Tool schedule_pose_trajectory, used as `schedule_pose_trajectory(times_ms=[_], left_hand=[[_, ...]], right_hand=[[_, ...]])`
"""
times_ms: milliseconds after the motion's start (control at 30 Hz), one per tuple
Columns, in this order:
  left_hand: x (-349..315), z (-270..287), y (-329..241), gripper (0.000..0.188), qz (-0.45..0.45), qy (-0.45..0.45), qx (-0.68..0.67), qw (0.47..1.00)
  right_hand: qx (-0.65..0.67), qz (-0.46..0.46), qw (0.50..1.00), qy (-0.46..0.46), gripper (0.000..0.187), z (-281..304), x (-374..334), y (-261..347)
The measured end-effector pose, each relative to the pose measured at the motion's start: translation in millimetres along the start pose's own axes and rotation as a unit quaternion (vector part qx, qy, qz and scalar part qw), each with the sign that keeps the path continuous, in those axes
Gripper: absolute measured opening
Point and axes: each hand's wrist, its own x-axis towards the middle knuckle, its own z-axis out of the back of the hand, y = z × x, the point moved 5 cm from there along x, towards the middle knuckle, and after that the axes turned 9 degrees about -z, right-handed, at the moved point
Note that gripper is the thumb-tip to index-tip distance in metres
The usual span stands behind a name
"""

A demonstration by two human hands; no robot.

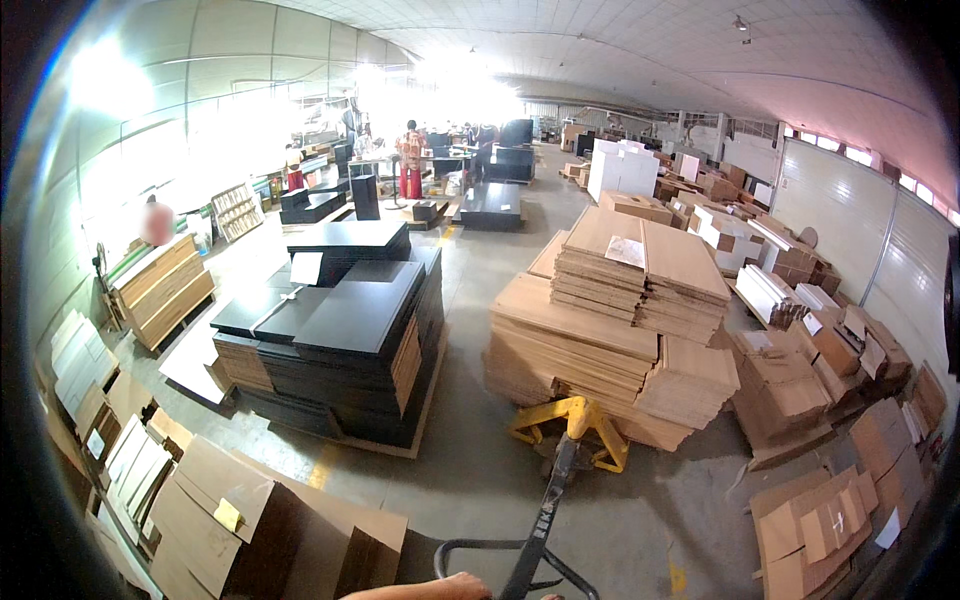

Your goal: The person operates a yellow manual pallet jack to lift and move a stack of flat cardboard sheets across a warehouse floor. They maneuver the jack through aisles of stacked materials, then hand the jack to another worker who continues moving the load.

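Note:
At the lower edge my left hand (464, 587) is closed round the looped handle (470, 545) of a pallet jack. The handle's dark shaft runs away from me to the jack's yellow frame (572, 412). Against that frame stands a tall, uneven stack of flat brown cardboard (590, 325), with a white sheet (626, 250) on top. Only a sliver of skin (552, 597) beside the shaft may belong to my right hand; its fingers are cut off by the picture's edge.
Left of the jack, a pallet carries black panels (345, 310). Folded cardboard (215, 500) leans at the near left, and more cardboard (815, 520) lies at the near right. Boxes (720, 235) line the right side. A person (410, 155) stands far off by worktables.

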Motion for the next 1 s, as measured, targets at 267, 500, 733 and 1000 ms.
schedule_pose_trajectory(times_ms=[267,500,733,1000], left_hand=[[45,47,8,0.038,0.018,0.151,0.064,0.986],[-3,-69,32,0.024,0.07,0.159,0.144,0.974],[43,75,-1,0.032,0.031,0.121,0.088,0.988],[15,-52,42,0.034,0.108,0.17,0.078,0.976]], right_hand=[[0.046,0.036,0.997,-0.051,0.024,141,-22,39],[0.014,0.036,0.999,-0.009,0.017,-26,3,20],[0.032,0.018,0.998,-0.041,0.022,142,-17,40],[-0.014,0.021,0.998,-0.058,0.018,-39,21,3]])
